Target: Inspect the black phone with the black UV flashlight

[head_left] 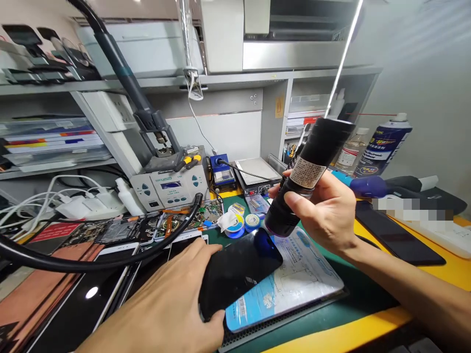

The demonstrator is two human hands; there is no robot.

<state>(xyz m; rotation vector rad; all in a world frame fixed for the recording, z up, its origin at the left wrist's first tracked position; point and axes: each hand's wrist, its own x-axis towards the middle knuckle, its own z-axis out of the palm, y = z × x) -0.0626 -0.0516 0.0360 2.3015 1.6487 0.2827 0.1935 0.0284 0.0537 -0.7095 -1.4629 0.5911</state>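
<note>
Over the phone [235, 272], black torch [307, 174] tilted, lens down-left, R hand [329, 213] gripping; L hand [172, 306] flat, pinning phone.

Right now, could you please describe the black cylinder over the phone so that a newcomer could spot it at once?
Start at the green mat on the yellow-edged bench, where the left hand steadies a black phone. Just above the phone's far corner, the right hand holds the black cylinder tilted. Unlike the blue spray can behind, it is matte black, has a white printed label, and glows bluish at its lower end.
</note>
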